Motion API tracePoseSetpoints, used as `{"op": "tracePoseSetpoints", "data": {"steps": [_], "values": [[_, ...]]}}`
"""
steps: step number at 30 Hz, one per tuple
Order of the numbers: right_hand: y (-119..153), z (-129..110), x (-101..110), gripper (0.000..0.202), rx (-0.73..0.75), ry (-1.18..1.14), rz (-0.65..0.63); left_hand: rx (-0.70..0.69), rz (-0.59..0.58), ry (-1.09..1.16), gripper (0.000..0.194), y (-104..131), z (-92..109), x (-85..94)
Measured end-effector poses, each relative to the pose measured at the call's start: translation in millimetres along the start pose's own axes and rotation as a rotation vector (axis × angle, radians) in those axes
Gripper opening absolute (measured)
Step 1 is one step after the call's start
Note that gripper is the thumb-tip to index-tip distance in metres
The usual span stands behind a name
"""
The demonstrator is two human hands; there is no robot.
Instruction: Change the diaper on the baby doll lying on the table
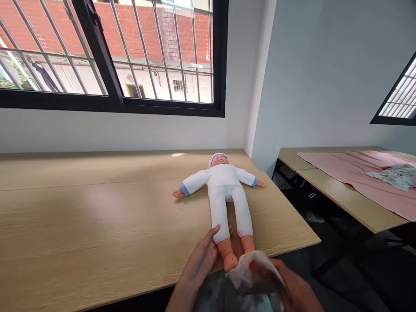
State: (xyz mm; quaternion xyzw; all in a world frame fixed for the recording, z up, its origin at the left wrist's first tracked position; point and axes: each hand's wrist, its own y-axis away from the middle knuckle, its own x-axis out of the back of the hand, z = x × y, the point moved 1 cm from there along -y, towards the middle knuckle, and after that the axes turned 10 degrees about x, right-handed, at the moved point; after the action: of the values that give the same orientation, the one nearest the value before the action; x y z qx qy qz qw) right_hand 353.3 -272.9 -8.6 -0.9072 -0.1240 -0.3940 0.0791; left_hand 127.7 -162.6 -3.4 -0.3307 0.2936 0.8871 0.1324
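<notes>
A baby doll (224,180) in a white outfit with blue cuffs lies on its back on the wooden table (107,225), arms spread and its bare feet toward me. Around the lower part of the doll's leg on the left curls my left hand (206,253), thumb on top and fingertips showing between the legs. My right hand (297,284) holds a thin, pale crumpled cloth (255,268) by the doll's other foot, which the cloth hides. Some of the right fingers are blurred or behind the cloth.
To the right, across a gap, stands a second table (344,201) with a pink sheet (354,173) and a crumpled patterned cloth (394,175) on it. A barred window (162,52) is in the wall behind the doll. The near table's edge runs just under the doll's feet.
</notes>
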Motion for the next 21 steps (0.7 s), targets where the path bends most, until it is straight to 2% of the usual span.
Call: {"op": "tracePoseSetpoints", "data": {"steps": [3,6,10,13,16,17,19,21], "values": [[-17,21,11,0.063,-0.031,-0.212,0.084,0.089,-0.06,0.096,0.037,0,-10,-15.7],[-32,24,7,0.075,0.09,-0.341,0.022,0.139,-0.104,0.196,0.05,4,-24,-31.7],[-38,13,-2,0.075,0.175,-0.43,0.002,0.115,-0.13,0.297,0.066,11,-36,-43.6],[-28,8,10,0.064,0.188,-0.431,-0.015,0.118,-0.244,0.322,0.082,12,-37,-44.2],[-11,16,53,0.046,0.138,-0.356,0.012,0.098,-0.338,0.324,0.088,9,-33,-39.7],[-5,22,75,0.045,0.104,-0.313,0.092,0.09,-0.37,0.324,0.088,8,-32,-38.1],[9,37,126,0.048,-0.019,-0.149,0.345,0.077,-0.443,0.318,0.089,6,-29,-36.1],[26,46,177,0.05,-0.08,0.124,0.64,0.063,-0.494,0.3,0.089,6,-26,-35.6]]}}
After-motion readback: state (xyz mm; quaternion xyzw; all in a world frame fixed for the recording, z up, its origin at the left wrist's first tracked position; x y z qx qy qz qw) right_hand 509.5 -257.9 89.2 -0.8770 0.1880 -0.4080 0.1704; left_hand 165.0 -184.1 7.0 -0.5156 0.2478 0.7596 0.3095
